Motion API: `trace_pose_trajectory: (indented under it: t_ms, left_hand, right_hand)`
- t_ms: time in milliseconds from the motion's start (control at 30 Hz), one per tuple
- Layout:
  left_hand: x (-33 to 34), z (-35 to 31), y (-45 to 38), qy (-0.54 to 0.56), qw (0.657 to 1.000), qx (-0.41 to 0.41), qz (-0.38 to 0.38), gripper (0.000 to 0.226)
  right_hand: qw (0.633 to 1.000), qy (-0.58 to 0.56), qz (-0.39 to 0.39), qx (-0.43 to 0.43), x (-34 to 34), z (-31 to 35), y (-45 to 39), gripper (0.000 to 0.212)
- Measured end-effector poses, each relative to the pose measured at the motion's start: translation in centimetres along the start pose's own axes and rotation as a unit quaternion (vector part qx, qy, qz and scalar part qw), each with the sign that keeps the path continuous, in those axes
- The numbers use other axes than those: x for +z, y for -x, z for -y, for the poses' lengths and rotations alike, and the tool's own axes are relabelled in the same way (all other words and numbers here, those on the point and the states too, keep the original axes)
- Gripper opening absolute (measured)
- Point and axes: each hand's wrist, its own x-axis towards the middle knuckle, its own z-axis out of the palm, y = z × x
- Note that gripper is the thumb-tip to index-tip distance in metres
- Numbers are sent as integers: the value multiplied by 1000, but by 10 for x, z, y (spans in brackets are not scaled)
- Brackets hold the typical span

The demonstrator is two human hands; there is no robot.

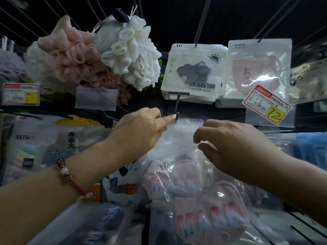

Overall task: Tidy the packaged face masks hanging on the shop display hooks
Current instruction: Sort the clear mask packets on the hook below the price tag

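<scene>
A clear bag (182,138) with a pink mask inside is pinched at its top by the left hand (139,131) and right hand (228,147), at the hook (177,116) tip, centre.

Clear mask packet (184,137) is hung at the black hook tip (177,115), its top edge held on both sides. Left hand (139,131): index finger extended to the hook tip, beaded bracelet (68,175) worn on the wrist. Right hand (235,147): packet's upper right pinched. Pink masks (203,206) are seen below. White mask packs (192,75) and a red price tag (265,105) are hung above; bath puffs (99,55) upper left.
</scene>
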Motion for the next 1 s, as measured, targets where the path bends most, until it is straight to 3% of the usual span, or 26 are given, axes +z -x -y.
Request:
trace_pose_trajectory:
  t_ms: [67,200,300,467,633,833,1000]
  left_hand:
    - [4,4,4,-42,999,33,-4,41]
    - [-1,5,17,-103,992,24,-64,49]
    - [-12,-6,25,-72,993,54,-81,39]
    - [-16,-15,26,-29,995,87,-41,39]
    - [-18,-10,21,-30,993,97,-66,35]
    - [-35,-5,11,21,994,52,-91,38]
    - [-36,-2,5,11,995,42,-88,34]
  right_hand:
    - [1000,-3,-4,2,4,-1,-2,22]
    - [1000,-20,-19,10,14,-5,-6,22]
    - [998,-46,-36,15,16,-5,-9,22]
    - [994,-85,-70,24,13,-1,-14,17]
    - [991,-86,-100,20,10,-4,-18,18]
    - [972,-3,-231,-37,17,-4,-17,51]
    - [968,39,-244,-43,19,-11,-25,66]
